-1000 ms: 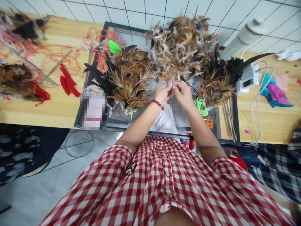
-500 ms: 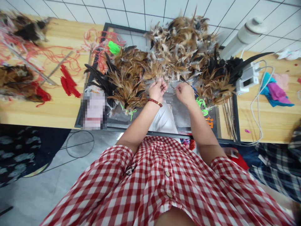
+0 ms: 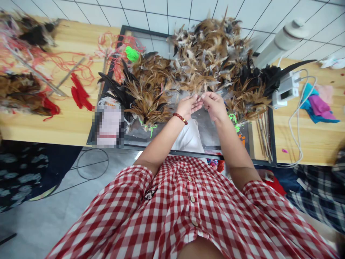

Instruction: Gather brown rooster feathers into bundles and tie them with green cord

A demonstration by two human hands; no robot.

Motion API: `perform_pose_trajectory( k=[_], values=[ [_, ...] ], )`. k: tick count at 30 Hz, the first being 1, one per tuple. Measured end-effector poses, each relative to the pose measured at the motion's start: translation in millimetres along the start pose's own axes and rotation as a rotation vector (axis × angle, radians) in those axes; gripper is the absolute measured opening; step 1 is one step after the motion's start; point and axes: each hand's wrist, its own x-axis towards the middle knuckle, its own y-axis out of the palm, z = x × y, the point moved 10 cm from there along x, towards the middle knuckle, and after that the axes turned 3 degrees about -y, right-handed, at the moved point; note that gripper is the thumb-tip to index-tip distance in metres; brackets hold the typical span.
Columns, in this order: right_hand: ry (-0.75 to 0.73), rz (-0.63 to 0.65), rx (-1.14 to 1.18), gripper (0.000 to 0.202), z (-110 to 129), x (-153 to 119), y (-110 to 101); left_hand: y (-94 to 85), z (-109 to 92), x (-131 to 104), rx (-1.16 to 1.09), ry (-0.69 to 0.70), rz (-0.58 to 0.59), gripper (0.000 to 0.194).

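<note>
Above the black-framed glass panel [image 3: 212, 138], my left hand [image 3: 189, 105] and my right hand [image 3: 215, 105] meet at the fingertips. My right thumb and forefinger are pinched together. My left thumb presses toward its fingers, the others partly stretched out. Whatever is between the fingertips is too small to make out. Just beyond lies a large heap of brown feathers [image 3: 205, 54]. A pile of brown and black feathers [image 3: 151, 97] sits left of my left hand, tied with green string near its front. Another feather pile [image 3: 248, 95] lies right of my right hand, beside green string [image 3: 234, 121].
Thin sticks [image 3: 262, 135] lie at the panel's right side, near a white power adapter [image 3: 287, 88] with a cable. A white cylinder [image 3: 283, 41] stands behind. Red yarn [image 3: 80, 93] and tangled pink string [image 3: 67, 64] lie leftward; coloured cloth scraps [image 3: 318, 104] lie rightward.
My hands, apart half a second ago, have come together at the fingertips. My left hand moved rightward and its fingers are straighter now. The feather piles lie as before.
</note>
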Motion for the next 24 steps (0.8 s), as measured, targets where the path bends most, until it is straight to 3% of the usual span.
perform_pose_trajectory(
  k=[5,10,13,16,18,21,24],
  values=[
    [-0.048,-0.060,-0.117,0.047,-3.7,0.2,-1.0,4.2,-3.5,-4.3,0.107,0.016,0.031,0.023],
    [-0.231,-0.058,-0.306,0.040,3.7,8.5,-12.9,3.4,-12.9,-3.4,0.300,0.068,0.032,0.028],
    [-0.284,-0.106,-0.594,0.031,11.0,17.0,-32.0,-3.3,-20.7,0.2,0.228,0.129,-0.032,0.027],
    [-0.223,-0.160,-0.977,0.017,10.7,31.0,-45.5,-8.7,-23.9,3.3,0.102,0.146,-0.068,0.025],
    [-0.165,-0.180,-1.112,0.015,6.9,42.0,-47.1,-12.2,-26.4,4.0,0.046,0.156,-0.090,0.024],
    [-0.160,-0.202,-1.095,0.011,5.6,54.4,-40.0,-16.1,-30.5,3.6,-0.006,0.172,-0.113,0.024],
    [-0.175,-0.141,-0.853,0.013,5.2,53.6,-30.8,-19.4,-30.1,4.4,-0.040,0.154,-0.139,0.024]
  ],
)
